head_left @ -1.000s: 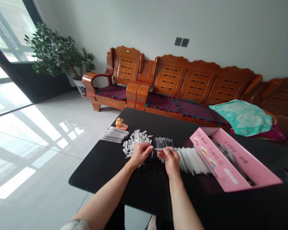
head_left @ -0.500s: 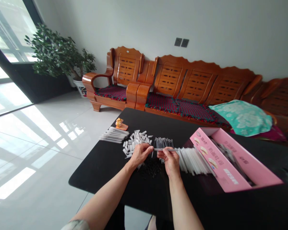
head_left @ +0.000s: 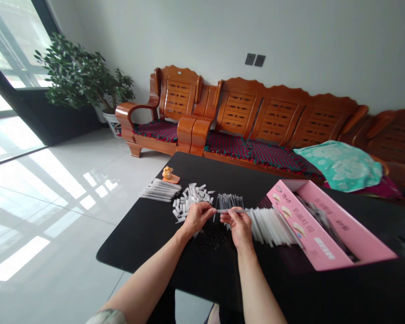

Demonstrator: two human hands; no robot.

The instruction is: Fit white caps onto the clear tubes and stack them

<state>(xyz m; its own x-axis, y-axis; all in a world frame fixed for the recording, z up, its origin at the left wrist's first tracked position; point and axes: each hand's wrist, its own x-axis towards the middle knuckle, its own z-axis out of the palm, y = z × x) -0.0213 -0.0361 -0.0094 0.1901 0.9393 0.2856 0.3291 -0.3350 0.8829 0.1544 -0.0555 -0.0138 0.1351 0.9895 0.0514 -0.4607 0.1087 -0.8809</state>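
Both hands meet over the black table on a slim, translucent pen barrel (head_left: 224, 210), held nearly level. My left hand (head_left: 198, 217) pinches its left end between thumb and fingers. Further right along it, my right hand (head_left: 238, 224) is closed around the barrel, thumb on top. Whatever sits inside the left fingertips is hidden. Just behind the hands lies a row of thin pen refills (head_left: 230, 200). White pen caps (head_left: 192, 196) are heaped beyond my left hand, and small black plugs (head_left: 212, 238) lie below and between the wrists. Several more translucent barrels (head_left: 272, 226) lie to the right.
A pink open box (head_left: 307, 220) stands at the right of the black table (head_left: 138, 243). Several pens (head_left: 160, 190) lie at the far left beside a small orange figurine (head_left: 168, 173). A wooden sofa (head_left: 276, 117) runs behind the table.
Almost nothing differs. Both hands stay on the pen barrel in about the same place, with only a slight shift of the fingers.
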